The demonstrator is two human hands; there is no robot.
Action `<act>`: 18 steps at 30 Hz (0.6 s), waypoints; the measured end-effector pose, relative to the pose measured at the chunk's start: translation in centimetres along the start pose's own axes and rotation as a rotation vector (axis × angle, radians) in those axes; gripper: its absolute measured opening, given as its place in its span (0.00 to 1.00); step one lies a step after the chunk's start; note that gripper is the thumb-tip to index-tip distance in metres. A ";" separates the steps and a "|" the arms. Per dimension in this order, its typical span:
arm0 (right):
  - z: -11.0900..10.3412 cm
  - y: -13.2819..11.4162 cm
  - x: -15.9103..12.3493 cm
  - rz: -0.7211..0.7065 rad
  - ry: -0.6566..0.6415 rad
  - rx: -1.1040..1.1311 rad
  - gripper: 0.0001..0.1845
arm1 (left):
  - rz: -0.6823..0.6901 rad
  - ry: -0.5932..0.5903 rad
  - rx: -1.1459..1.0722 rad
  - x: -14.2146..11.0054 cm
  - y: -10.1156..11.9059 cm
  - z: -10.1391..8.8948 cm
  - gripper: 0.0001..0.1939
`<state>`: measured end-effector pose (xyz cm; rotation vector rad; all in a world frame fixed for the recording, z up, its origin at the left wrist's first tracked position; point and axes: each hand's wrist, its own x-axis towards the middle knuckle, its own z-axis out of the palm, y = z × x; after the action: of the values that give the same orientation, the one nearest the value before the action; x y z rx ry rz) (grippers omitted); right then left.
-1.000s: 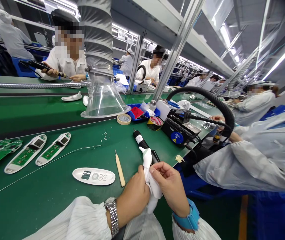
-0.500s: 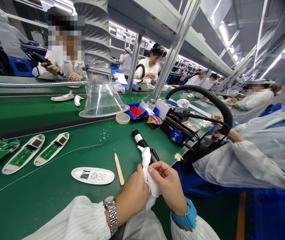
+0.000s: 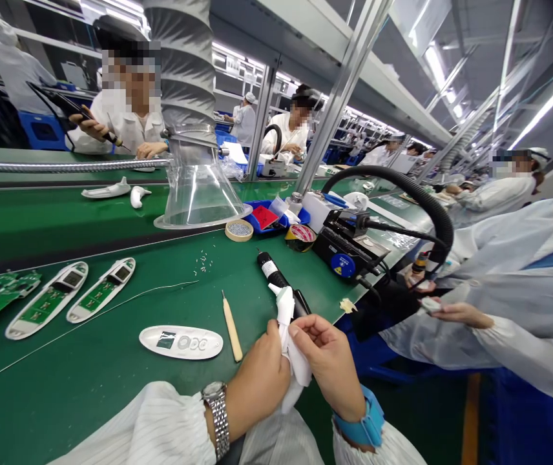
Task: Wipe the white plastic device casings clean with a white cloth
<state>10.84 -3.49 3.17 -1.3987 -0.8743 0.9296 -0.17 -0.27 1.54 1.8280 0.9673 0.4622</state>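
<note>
White cloth (image 3: 288, 339), I log, is pinched by my left hand (image 3: 260, 381) and right hand (image 3: 327, 367), both closed, bunching it against a black handheld tool (image 3: 269, 266), seemingly to cover its end.

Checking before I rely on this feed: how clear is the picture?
Head view: left hand, right hand and white cloth look sharp; the ceiling light is bright and the clear hood shows glare streaks; the wide lens bends the bench edges.

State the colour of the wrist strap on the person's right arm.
The wrist strap is bright blue, shown best in the head view.
</note>
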 end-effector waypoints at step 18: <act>-1.1 -0.9 -0.8 0.000 -0.039 0.005 0.15 | 0.002 0.042 -0.218 0.1 -0.1 -0.5 0.14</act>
<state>11.51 -4.63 4.08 -1.3803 -0.9012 0.9612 -0.55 0.11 1.64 1.6287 0.9060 0.5862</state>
